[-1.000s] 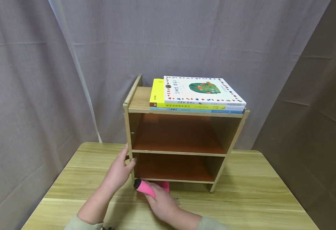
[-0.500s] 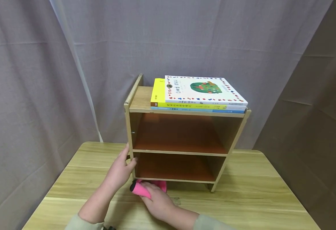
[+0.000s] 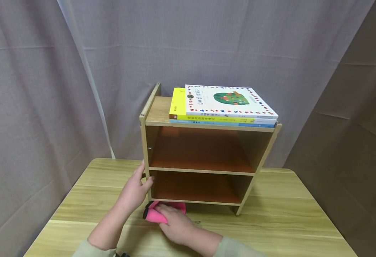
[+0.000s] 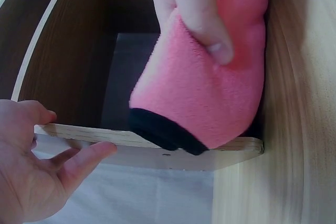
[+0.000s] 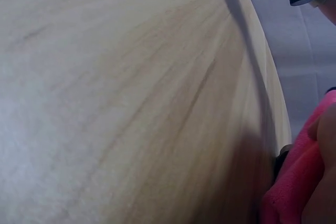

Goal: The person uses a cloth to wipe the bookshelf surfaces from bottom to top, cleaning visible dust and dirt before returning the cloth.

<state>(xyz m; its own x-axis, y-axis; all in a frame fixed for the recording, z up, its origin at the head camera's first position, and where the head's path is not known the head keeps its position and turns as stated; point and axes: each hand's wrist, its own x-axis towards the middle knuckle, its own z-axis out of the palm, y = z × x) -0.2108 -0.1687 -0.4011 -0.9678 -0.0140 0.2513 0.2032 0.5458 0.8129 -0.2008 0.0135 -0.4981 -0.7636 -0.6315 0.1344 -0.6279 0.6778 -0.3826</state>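
A small wooden shelf unit (image 3: 204,170) stands on the table. My left hand (image 3: 134,191) grips the front edge of its left side panel (image 3: 145,150), with the thumb inside and the fingers on the outer face. At the lower left corner of the shelf, my right hand (image 3: 177,225) holds a pink cloth (image 4: 210,98) with a black border. The cloth lies bunched under the hand, against the bottom board (image 3: 196,202). In the left wrist view it overlaps the lower end of the side panel, and the right thumb presses into it.
Several books (image 3: 229,101) are stacked flat on the shelf's top board (image 3: 159,109), a white one uppermost. The wooden table (image 3: 291,214) extends on both sides. Grey curtains (image 3: 110,71) hang behind and at the sides.
My right hand has slid a little to the left with the pink cloth, whose rolled end has spread flatter. The left hand keeps its grip on the side panel.
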